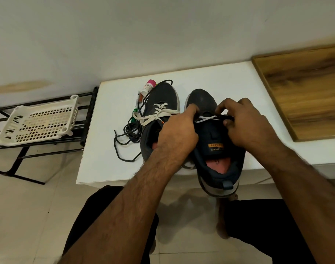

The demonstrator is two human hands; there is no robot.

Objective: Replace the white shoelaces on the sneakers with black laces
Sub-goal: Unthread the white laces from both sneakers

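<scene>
We are unlacing the right-hand sneaker at the bench edge: left hand steadying it, right hand in a narrow grip pinching the white lace. Next, we judge, comes drawing it free; black laces are lying beside the other sneaker.

Matt dark cloth sneakers on smooth glossy white table
</scene>
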